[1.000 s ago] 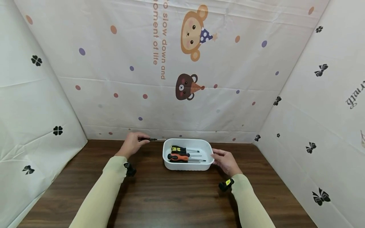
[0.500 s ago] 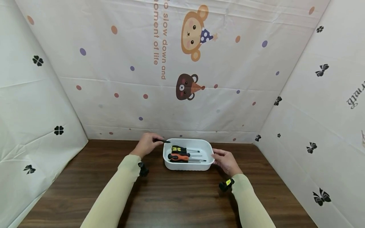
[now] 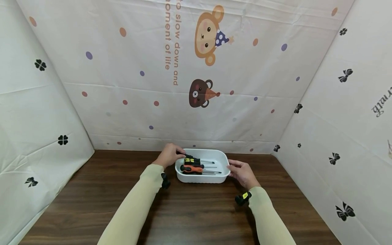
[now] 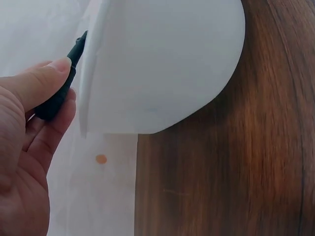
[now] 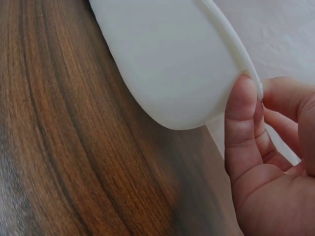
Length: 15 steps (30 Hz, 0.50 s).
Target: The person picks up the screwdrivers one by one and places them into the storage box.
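Observation:
In the left wrist view, my left hand pinches the dark handle of a screwdriver between thumb and fingers. From the head view, that left hand is at the left rim of a white plastic bin, with the screwdriver's front part over the inside. Several screwdrivers lie in the bin, among them a black and yellow one and an orange and black one, shafts toward the right. My right hand grips the bin's right rim; its thumb presses the outer wall in the right wrist view.
The bin stands on a dark wood-grain table near its back edge. A printed white cloth rises behind it, and similar cloth walls close off the left and right sides.
My left hand has moved right, carrying the screwdriver from left of the bin to over its left rim. The right hand and the bin have stayed in place.

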Available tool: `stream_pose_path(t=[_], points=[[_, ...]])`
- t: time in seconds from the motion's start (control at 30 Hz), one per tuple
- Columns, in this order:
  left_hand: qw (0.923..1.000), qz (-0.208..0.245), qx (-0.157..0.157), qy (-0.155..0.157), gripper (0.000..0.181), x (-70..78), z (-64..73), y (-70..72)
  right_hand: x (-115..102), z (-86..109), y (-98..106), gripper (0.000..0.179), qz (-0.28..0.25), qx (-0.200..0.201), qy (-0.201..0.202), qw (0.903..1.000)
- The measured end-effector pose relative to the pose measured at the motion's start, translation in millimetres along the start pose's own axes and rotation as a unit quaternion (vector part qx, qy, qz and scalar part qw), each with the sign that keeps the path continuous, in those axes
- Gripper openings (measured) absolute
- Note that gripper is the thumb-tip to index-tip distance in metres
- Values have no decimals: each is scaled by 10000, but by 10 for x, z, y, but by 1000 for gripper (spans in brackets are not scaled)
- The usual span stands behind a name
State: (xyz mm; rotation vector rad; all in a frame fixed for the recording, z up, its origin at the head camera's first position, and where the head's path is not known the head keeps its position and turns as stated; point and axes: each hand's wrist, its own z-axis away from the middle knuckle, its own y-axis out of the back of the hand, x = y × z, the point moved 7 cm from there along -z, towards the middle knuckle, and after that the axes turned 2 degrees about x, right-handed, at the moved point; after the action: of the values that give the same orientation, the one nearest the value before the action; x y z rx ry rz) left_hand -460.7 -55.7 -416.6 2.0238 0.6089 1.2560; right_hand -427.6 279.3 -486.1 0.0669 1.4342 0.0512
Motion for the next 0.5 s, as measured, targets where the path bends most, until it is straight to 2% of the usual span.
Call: stream_pose_path(t=[0.2, 0.5], points=[[9995, -134, -213, 168, 10, -19, -55, -125, -13, 4, -12, 48, -81, -38, 12, 10000], [9978, -565, -328, 77, 7, 1, -138, -267, -2, -1, -9, 46, 3, -8, -8, 10000]])
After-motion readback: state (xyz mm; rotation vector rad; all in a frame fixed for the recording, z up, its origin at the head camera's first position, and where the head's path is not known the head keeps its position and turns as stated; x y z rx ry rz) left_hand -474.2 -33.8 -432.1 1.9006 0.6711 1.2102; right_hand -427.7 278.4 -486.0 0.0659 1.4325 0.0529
